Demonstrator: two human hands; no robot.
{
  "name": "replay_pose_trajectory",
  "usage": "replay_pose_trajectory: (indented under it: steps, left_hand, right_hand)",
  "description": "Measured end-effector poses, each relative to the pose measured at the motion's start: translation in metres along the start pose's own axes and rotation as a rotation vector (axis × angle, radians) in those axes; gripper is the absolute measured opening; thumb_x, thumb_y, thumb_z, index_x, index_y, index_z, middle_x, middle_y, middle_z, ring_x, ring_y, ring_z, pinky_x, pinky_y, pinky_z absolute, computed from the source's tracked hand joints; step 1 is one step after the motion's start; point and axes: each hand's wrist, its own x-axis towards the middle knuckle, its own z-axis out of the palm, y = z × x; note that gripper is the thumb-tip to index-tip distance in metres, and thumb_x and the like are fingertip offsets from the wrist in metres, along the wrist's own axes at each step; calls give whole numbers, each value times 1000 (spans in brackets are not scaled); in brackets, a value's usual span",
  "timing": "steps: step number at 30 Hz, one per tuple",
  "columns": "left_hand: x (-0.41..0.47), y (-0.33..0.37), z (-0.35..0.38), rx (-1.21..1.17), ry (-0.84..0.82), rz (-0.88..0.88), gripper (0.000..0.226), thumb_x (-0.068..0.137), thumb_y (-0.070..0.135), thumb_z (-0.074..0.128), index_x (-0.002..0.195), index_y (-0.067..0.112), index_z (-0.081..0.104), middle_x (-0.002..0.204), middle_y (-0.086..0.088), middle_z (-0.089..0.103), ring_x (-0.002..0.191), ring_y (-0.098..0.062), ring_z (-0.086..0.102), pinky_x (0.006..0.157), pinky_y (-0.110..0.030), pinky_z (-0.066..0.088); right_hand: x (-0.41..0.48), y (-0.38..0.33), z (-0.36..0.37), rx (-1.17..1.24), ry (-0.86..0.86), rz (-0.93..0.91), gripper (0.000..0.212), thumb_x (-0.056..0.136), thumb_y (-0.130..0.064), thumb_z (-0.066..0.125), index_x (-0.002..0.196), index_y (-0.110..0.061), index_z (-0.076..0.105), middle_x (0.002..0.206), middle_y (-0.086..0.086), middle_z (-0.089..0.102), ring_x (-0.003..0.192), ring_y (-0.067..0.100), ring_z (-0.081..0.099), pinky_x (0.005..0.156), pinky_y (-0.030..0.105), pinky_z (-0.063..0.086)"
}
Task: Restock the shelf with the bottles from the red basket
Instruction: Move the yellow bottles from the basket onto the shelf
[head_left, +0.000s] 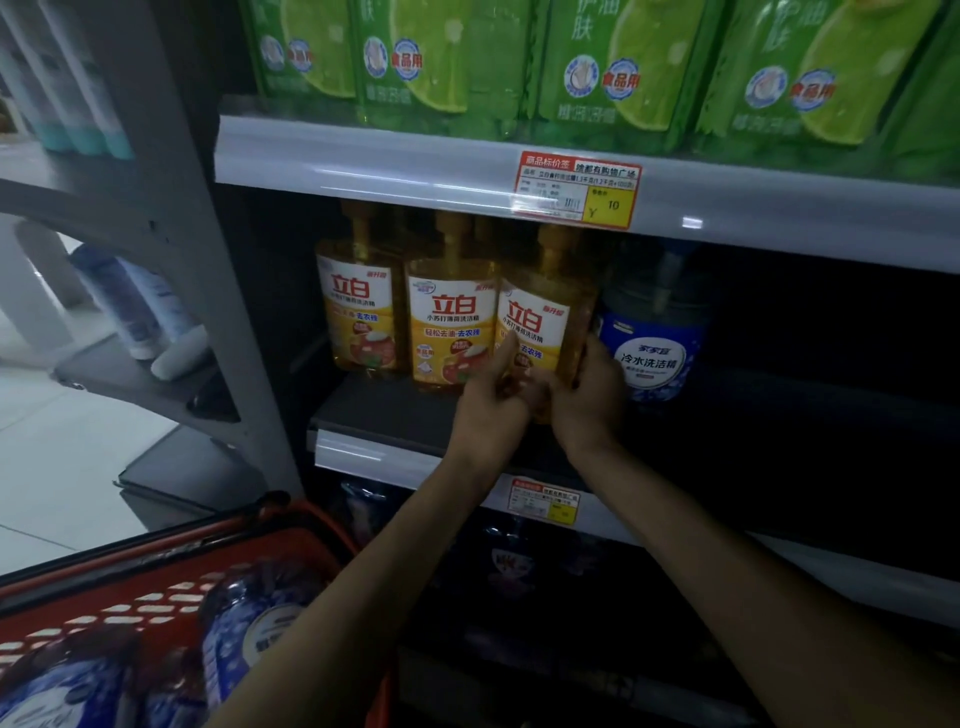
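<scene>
Hands hide the base of the yellow bottle (545, 306) on the middle shelf (384, 410). The left hand (491, 400) clamps its nine o'clock side, thumb on the label; the right hand (589, 400) clamps three o'clock.

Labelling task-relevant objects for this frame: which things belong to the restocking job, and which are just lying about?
Job: yellow bottle gripped by left hand and right hand; shelf; red basket; blue bottles inside it.
Lying about: green pouches; price tag; side-rack bottles.

Shelf (374, 410): left hand (491, 405), right hand (589, 397) grip yellow bottle (545, 312), seemingly tilted.
</scene>
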Motion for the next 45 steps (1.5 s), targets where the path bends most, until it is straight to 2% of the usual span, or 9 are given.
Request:
replay_pose_trajectory:
  steps: [5, 9, 14, 17, 21, 24, 33, 37, 45]
  left_hand:
    - [-8, 6, -4, 59, -21, -43, 59, 99, 14, 65, 155, 22, 46, 132, 16, 59, 124, -3, 56, 101, -16, 48]
    - [-28, 17, -10, 195, -42, -56, 63, 89, 32, 68, 150, 27, 51, 139, 6, 63, 128, -9, 59, 109, -40, 52]
    - [-59, 36, -29, 364, 8, 4, 47, 97, 17, 68, 129, 47, 51, 116, 28, 61, 103, 18, 56, 93, -23, 50]
    - [-82, 48, -46, 550, 38, 63, 51, 96, 24, 68, 140, 43, 50, 134, 15, 56, 125, -7, 54, 104, -39, 49]
    - [-112, 61, -74, 803, 60, 97, 62, 95, 35, 68, 152, 36, 43, 149, 5, 51, 130, -19, 54, 102, -37, 49]
    - [-136, 71, -100, 969, 68, 62, 70, 94, 41, 66, 157, 37, 36, 156, 6, 43, 132, -21, 53, 104, -39, 49]
    - [-250, 68, -211, 1328, 117, -182, 77, 86, 50, 55, 158, 31, 36, 156, -2, 45, 138, -25, 48, 109, -38, 44]
    - [-297, 31, -254, 1441, 85, -408, 85, 82, 63, 32, 161, 31, 29, 158, -4, 44, 139, -28, 48, 108, -44, 46]
    - [-333, -11, -324, 1692, 125, -701, 83, 91, 59, 59, 158, 26, 23, 151, -8, 46, 134, -33, 50, 103, -50, 47]
  right_hand:
    - [-6, -2, -1, 47, 9, 38, 67, 76, -31, 82, 136, -29, 54, 128, 1, 64, 117, 19, 65, 96, 45, 58]
    - [-20, -8, -14, 95, 2, 79, 64, 73, -28, 88, 128, -27, 57, 123, -2, 68, 115, 19, 66, 93, 47, 58]
    - [-46, -28, -38, 119, -39, 57, 59, 77, -28, 89, 128, -22, 58, 123, -3, 69, 114, 17, 64, 95, 41, 56]
    - [-64, -43, -53, 94, -132, 27, 61, 84, -15, 82, 137, -17, 54, 122, -8, 60, 114, 9, 54, 84, 17, 47]
    - [-98, -66, -53, 14, -320, -102, 66, 80, -16, 84, 138, -22, 53, 136, -1, 57, 126, 17, 54, 99, 30, 49]
    - [-127, -85, -44, -78, -463, -240, 67, 79, -26, 85, 138, -23, 54, 136, -5, 52, 129, 14, 49, 98, 21, 45]
    - [-201, -119, 1, -336, -837, -521, 75, 87, -34, 75, 152, -28, 37, 149, -1, 39, 135, 19, 44, 111, 37, 42]
    - [-232, -114, 27, -500, -1091, -714, 77, 89, -34, 68, 155, -24, 31, 146, 1, 36, 134, 22, 44, 110, 37, 43]
    - [-276, -118, 60, -721, -1297, -1034, 72, 94, -31, 62, 156, -25, 24, 152, 6, 32, 137, 26, 38, 103, 37, 45]
